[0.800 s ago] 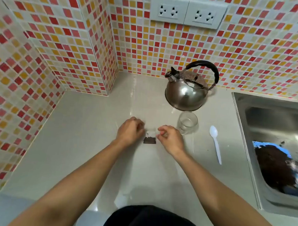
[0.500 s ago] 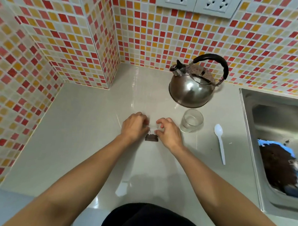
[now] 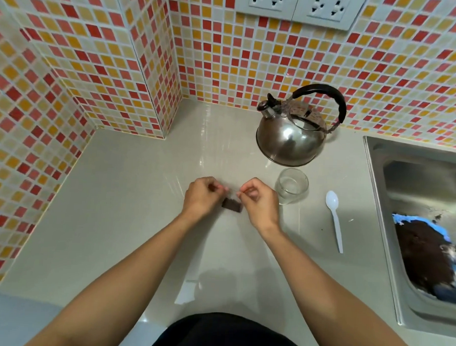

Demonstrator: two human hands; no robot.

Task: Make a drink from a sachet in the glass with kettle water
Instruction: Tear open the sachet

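sachet (image 3: 232, 205) between hands | left hand (image 3: 202, 196), right hand (image 3: 258, 201) both pinching it (top edge)

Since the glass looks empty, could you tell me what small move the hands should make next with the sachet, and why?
Probably finish tearing the top open. Both the left hand and right hand pinch the sachet at its upper edge, its dark contents sit at the bottom, and the glass beside the right hand holds nothing yet.
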